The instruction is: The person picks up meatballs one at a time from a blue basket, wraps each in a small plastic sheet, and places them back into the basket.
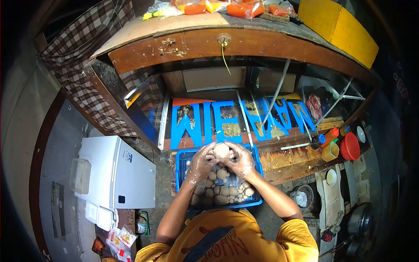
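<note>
Both hands hold a large pale meatball (221, 150) between their fingers, above the far part of a blue plastic basket (260, 179). My left hand (201, 163) curls round one side of it, my right hand (240, 161) round the other. A shiny, whitish film, perhaps thin clear plastic gloves, shows on both hands. In the basket lie several greyish-beige meatballs (223, 191) of mixed sizes, the bigger ones mostly near and to the left, small ones to the right. My hands and forearms hide part of the basket.
Beyond the basket stands a wooden cart with a glass case (209, 105) and blue letters. A white chest freezer (135, 174) is on the left. Right are a red bowl (350, 146), a yellow container (330, 151), a wire basket (310, 192) and a dark pot (360, 218).
</note>
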Demonstrator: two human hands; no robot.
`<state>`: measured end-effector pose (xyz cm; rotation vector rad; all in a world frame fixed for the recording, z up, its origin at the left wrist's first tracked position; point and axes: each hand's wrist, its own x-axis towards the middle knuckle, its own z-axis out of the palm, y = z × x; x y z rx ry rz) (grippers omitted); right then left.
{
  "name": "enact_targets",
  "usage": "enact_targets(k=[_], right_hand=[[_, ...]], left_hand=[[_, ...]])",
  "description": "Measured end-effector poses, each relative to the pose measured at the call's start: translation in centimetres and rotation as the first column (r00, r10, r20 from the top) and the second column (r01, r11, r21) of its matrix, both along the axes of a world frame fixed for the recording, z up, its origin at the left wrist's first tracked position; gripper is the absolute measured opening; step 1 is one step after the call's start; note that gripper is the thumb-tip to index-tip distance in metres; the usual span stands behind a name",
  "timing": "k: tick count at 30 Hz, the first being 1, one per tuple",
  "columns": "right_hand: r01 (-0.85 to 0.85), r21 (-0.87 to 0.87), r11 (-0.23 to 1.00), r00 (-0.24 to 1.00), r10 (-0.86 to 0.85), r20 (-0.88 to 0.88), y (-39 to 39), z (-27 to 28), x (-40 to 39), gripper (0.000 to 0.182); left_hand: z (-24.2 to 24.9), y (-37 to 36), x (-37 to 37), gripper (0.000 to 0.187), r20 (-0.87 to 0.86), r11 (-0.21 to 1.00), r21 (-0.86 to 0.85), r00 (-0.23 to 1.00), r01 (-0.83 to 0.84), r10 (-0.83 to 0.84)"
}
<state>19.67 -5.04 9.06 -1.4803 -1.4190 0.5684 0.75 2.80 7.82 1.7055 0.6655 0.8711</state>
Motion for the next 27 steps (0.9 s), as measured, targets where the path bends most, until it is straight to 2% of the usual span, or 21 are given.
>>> enact_targets(k=[1, 3, 5, 7, 9, 10, 13, 14, 15, 17, 18, 21, 25, 27], right_hand=[[0.0, 0.03, 1.0, 0.999, 0.002, -0.046, 0.3, 0.4, 0.1, 0.066], [0.0, 0.057, 0.998, 1.0, 0.001, -0.016, 0.6, 1.3, 0.3, 0.066], [0.02, 0.073, 0.997, 1.0, -0.02, -0.005, 0.9, 2.0, 0.3, 0.065], [0.007, 0.122, 0.993, 0.999, -0.002, -0.04, 1.2, 2.6, 0.3, 0.065], [0.034, 0.094, 0.995, 0.992, -0.023, -0.12, 1.4, 3.1, 0.3, 0.064], [0.044, 0.116, 0.992, 0.994, -0.032, -0.106, 1.4, 3.7, 0.3, 0.063], [0.031, 0.161, 0.986, 0.996, -0.017, -0.092, 1.9, 4.7, 0.6, 0.065], [0.043, 0.166, 0.985, 0.995, -0.027, -0.099, 1.9, 5.0, 0.5, 0.063], [0.047, 0.214, 0.976, 0.986, -0.011, -0.165, 2.2, 5.1, 0.4, 0.063], [0.032, 0.301, 0.953, 0.993, 0.005, -0.121, 2.7, 5.6, 0.6, 0.063], [0.028, 0.31, 0.95, 0.994, 0.008, -0.113, 2.9, 6.2, 0.6, 0.063], [0.029, 0.314, 0.949, 0.992, 0.012, -0.128, 3.5, 7.0, 0.5, 0.061], [0.042, 0.354, 0.934, 0.982, 0.027, -0.188, 4.7, 7.1, 0.5, 0.058], [0.052, 0.384, 0.922, 0.992, -0.004, -0.123, 5.1, 7.8, 0.4, 0.056]], left_hand=[[0.3, 0.4, 0.1, 0.063, 0.004, 1.0, 0.02, 1.0, 0.006, -0.006], [1.3, 0.8, 0.2, 0.062, 0.006, 0.999, 0.054, 1.0, 0.003, -0.003], [2.7, 1.2, 0.2, 0.06, -0.052, 0.976, 0.216, 0.998, -0.018, 0.03], [4.4, 1.1, 0.5, 0.058, -0.053, 0.965, 0.257, 0.997, -0.047, 0.063], [5.7, 1.1, 0.7, 0.058, -0.06, 0.933, 0.35, 0.992, -0.079, 0.107], [6.2, 1.1, 0.8, 0.056, -0.025, 0.946, 0.311, 0.994, -0.09, 0.102], [6.9, 1.7, 1.0, 0.054, 0.017, 0.932, 0.349, 0.995, -0.096, 0.097], [7.2, 1.9, 0.9, 0.052, -0.003, 0.898, 0.429, 0.993, -0.102, 0.114], [7.6, 2.1, 1.0, 0.052, 0.006, 0.892, 0.44, 0.993, -0.106, 0.115], [8.0, 2.5, 1.3, 0.051, 0.003, 0.915, 0.39, 0.993, -0.106, 0.114], [8.6, 2.7, 1.3, 0.052, 0.009, 0.872, 0.476, 0.992, -0.116, 0.127], [9.9, 2.9, 1.4, 0.052, 0.024, 0.887, 0.445, 0.992, -0.122, 0.125], [10.3, 3.9, 1.6, 0.053, 0.054, 0.848, 0.504, 0.986, -0.162, 0.156], [10.6, 4.3, 1.5, 0.054, 0.081, 0.853, 0.494, 0.986, -0.165, 0.144]])
